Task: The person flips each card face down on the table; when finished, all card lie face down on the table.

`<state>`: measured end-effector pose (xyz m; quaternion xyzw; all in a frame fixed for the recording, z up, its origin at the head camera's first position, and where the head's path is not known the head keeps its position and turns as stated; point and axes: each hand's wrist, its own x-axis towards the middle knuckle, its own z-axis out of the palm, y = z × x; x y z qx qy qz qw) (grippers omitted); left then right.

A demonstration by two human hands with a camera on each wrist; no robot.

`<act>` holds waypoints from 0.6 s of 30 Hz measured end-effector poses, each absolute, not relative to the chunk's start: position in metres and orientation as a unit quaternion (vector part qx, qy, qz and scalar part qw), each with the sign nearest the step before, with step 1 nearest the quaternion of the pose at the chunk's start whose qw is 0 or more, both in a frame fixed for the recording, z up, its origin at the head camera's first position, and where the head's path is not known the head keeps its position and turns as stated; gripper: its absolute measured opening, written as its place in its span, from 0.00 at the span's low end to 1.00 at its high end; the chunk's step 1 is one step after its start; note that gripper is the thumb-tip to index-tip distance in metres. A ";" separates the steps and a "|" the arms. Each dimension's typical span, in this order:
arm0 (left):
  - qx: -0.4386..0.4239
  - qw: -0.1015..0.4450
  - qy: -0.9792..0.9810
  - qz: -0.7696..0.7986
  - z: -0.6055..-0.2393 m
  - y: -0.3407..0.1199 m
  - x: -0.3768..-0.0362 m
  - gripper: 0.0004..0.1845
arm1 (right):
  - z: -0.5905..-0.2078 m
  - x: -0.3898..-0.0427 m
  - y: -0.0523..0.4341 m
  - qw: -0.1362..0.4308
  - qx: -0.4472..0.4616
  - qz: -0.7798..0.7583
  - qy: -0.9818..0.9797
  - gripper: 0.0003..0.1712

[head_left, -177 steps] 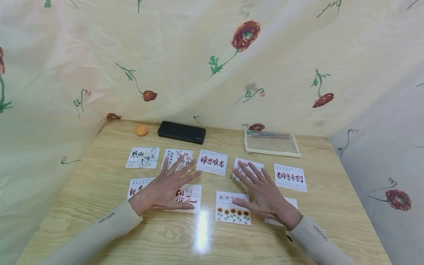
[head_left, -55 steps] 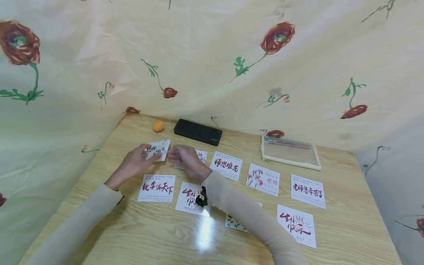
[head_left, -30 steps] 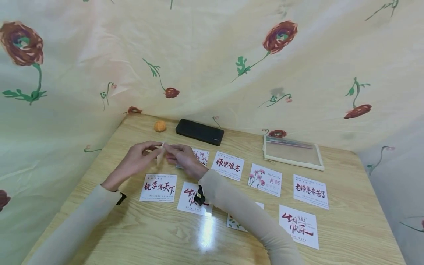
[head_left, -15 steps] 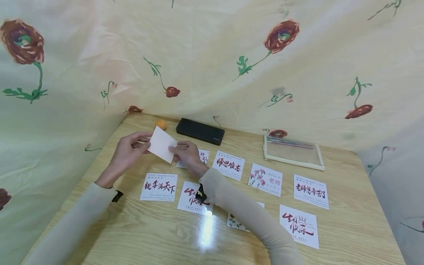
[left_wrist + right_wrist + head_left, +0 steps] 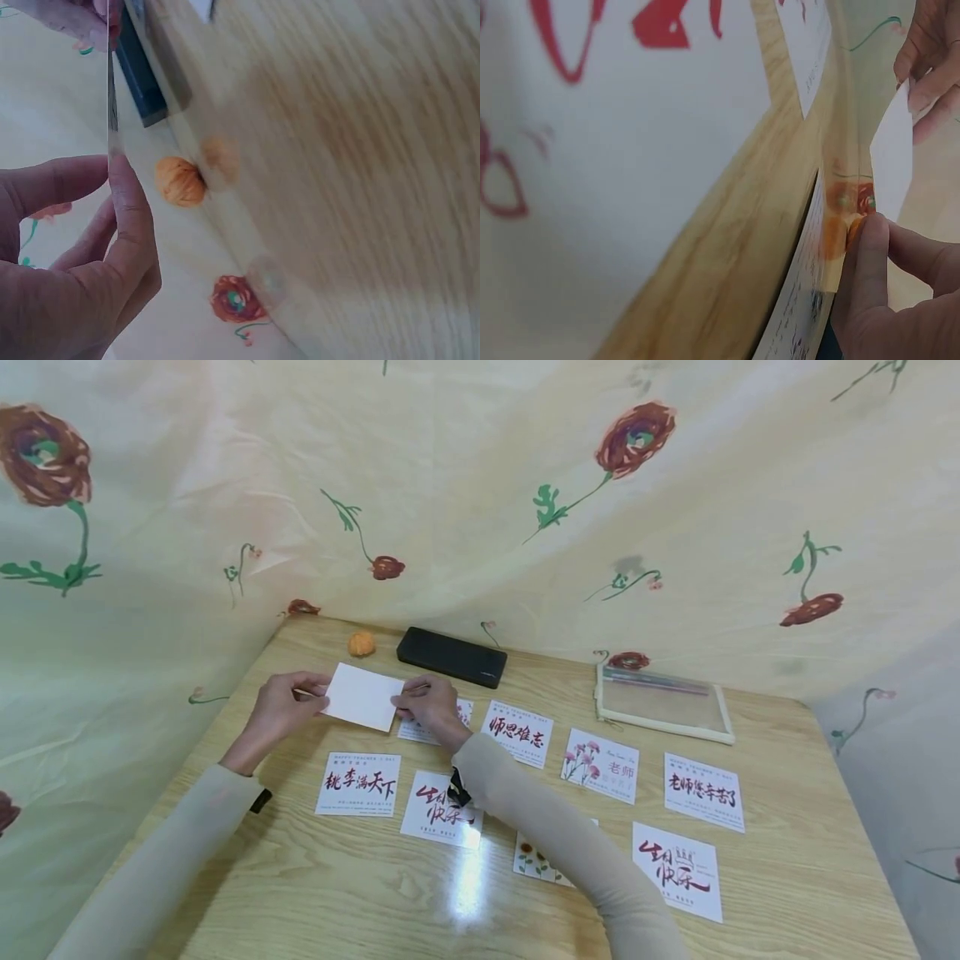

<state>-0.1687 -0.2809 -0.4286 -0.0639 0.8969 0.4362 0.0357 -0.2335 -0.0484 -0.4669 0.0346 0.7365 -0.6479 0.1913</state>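
Observation:
A small card (image 5: 363, 697) is held above the back left of the table, its blank white side toward the head camera. My left hand (image 5: 283, 708) pinches its left edge between thumb and fingers. The opposite edge is pinched by my right hand (image 5: 433, 706). Seen from the left wrist, the card (image 5: 112, 97) is almost edge-on between the thumb and fingers of the left hand (image 5: 82, 262). In the right wrist view the right hand (image 5: 900, 285) grips the card's (image 5: 892, 161) near end. Below my right hand, a blossom card (image 5: 461, 713) is partly covered.
Several printed cards lie in two rows, among them a red-lettered card (image 5: 358, 785) and a carnation card (image 5: 600, 767). A sunflower card (image 5: 536, 860) is half under my right sleeve. Behind are an orange ball (image 5: 362, 644), a black case (image 5: 452, 657) and a zip pouch (image 5: 663, 703).
Both hands took up the back-left card, whose printed side showed earlier. It was turned edge-on, then over to its blank side. Since half a second ago it has tilted and lowered slightly.

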 end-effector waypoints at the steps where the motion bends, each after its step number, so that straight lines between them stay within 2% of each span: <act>1: -0.064 0.040 0.900 0.430 -0.430 -0.282 -0.169 0.22 | -0.466 -0.233 -0.049 0.192 0.031 -0.643 0.741 0.16; 11: -0.073 0.086 0.910 0.399 -0.438 -0.284 -0.175 0.24 | -0.466 -0.235 -0.051 0.194 0.026 -0.610 0.768 0.14; 18: -0.070 0.107 0.912 0.391 -0.443 -0.286 -0.176 0.25 | -0.467 -0.239 -0.052 0.215 0.028 -0.589 0.779 0.12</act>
